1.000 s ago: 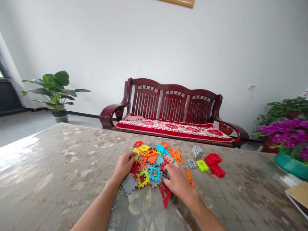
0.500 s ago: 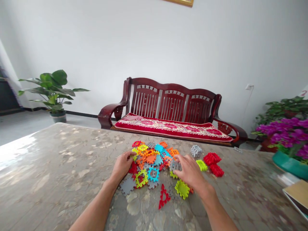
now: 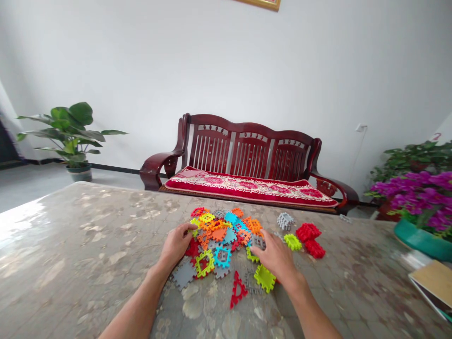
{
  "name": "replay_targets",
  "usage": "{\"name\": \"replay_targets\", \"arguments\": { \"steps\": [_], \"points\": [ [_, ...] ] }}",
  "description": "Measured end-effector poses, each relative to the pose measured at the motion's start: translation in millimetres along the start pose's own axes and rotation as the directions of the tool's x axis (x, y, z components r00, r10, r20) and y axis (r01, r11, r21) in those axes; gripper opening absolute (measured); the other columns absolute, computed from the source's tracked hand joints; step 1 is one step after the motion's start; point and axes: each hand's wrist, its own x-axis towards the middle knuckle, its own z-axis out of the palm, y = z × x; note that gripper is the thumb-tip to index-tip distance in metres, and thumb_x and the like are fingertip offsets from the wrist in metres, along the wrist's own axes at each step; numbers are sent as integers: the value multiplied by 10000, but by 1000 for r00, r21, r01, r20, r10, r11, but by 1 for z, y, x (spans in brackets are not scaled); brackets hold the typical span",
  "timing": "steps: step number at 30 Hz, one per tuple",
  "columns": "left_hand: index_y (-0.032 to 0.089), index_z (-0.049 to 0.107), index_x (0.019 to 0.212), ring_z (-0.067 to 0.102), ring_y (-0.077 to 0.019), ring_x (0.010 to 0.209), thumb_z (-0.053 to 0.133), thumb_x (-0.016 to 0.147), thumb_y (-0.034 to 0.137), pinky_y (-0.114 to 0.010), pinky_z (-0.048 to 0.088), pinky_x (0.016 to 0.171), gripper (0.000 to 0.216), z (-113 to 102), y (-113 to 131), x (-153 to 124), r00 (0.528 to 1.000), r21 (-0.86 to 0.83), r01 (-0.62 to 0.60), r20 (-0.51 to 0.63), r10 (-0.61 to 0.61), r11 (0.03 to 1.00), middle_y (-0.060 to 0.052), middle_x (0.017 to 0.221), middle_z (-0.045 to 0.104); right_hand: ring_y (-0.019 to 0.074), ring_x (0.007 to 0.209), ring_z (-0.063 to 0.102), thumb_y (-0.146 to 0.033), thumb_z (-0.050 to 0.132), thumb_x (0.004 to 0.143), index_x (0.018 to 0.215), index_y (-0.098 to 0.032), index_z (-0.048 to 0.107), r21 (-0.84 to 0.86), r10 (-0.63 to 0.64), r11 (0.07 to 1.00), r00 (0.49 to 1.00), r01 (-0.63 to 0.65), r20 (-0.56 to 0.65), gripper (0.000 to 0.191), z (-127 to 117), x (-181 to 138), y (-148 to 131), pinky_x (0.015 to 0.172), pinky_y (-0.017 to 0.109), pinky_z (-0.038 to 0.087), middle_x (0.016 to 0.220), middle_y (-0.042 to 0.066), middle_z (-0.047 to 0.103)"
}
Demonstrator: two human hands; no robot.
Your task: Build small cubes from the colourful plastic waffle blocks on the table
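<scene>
A pile of flat, notched plastic building pieces in several colours lies on the table. At the pile's left edge is my left hand [image 3: 176,244], its fingers loosely bent and their tips beside a yellow-green piece [image 3: 194,223]. My right hand [image 3: 277,254] rests at the right side, thumb and forefinger apart around a grey grid piece [image 3: 259,242]. Below that hand lie a lime square [image 3: 264,278] and a grey frame [image 3: 253,281]. A red triangle [image 3: 238,289] sits nearest me. Lime and blue square frames [image 3: 222,257] lie in front of the pile.
Right of the pile stand a grey stack [image 3: 285,221], a lime stack [image 3: 293,242] and red stacks [image 3: 308,232]. A teal flower pot [image 3: 416,240] and a book or box [image 3: 432,282] are at the far right. Behind the patterned tablecloth [image 3: 116,263] is a wooden bench [image 3: 252,146].
My right thumb and forefinger have spread wider around the grey grid piece. The left hand stays almost in place. The whole view has shifted slightly.
</scene>
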Motion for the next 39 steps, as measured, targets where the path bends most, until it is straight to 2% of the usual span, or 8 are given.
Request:
{"name": "replay_targets", "arguments": {
  "steps": [10,17,20,27,32,35,37,39],
  "points": [
    [226,735,937,679,-180,923,485,756,162,-259,483,862,315,-4,8,-3,999,-20,34,-16,-34,999,-5,990,758,259,1116,553,-249,593,785,1247,-218,569,14,-102,994,985,105,-136,463,10,-2,-6,948,379,402,1234,73,630],
    [194,733,965,664,-152,784,481,753,144,-241,481,784,333,-4,10,-4,997,-54,73,-30,-74,996,-6,880,753,220,1110,542,-192,546,847,1065,-257,670,250,-350,886,917,391,-192,259,8,-28,-48,1011,389,381,1144,39,673],
    [185,730,985,645,-141,729,476,746,143,-236,476,748,351,-4,9,-4,996,-72,75,-35,-78,995,-2,834,739,209,1128,523,-174,550,847,1115,-272,648,298,-486,808,861,508,-151,301,11,-43,-75,1019,380,382,1169,27,660],
    [161,718,998,586,-123,590,464,753,177,-210,445,592,354,-4,6,-2,994,-124,101,-31,-105,987,23,649,667,222,1330,324,-174,513,860,1307,-252,508,199,-752,642,658,740,-22,453,20,-47,-128,1130,411,260,1382,22,525],
    [169,712,995,627,-126,684,461,755,162,-210,475,669,347,-5,6,-1,994,-152,98,-39,-105,984,-2,805,729,219,1226,415,-177,472,891,1109,-214,618,113,-813,580,581,807,25,265,31,-36,-145,1100,395,279,1114,55,665],
    [170,711,993,644,-132,726,463,757,145,-217,482,713,343,-5,7,-1,994,-149,97,-39,-104,984,-10,848,744,195,1126,486,-179,463,910,1014,-230,645,137,-800,593,599,794,-8,215,33,-36,-145,1046,348,334,989,41,687],
    [175,712,993,654,-134,751,468,757,137,-217,481,733,341,-5,7,-2,994,-143,95,-35,-101,985,-9,870,749,185,1087,525,-190,475,910,1083,-260,638,207,-731,656,679,725,-63,247,29,-38,-141,996,327,377,1029,35,685],
    [180,715,990,662,-137,772,475,755,131,-218,479,746,340,-4,7,-2,995,-132,92,-29,-97,987,-9,890,752,181,1046,568,-194,486,896,1197,-289,600,322,-586,742,802,588,-113,336,23,-35,-129,943,312,417,1086,31,678]
  ]
}}
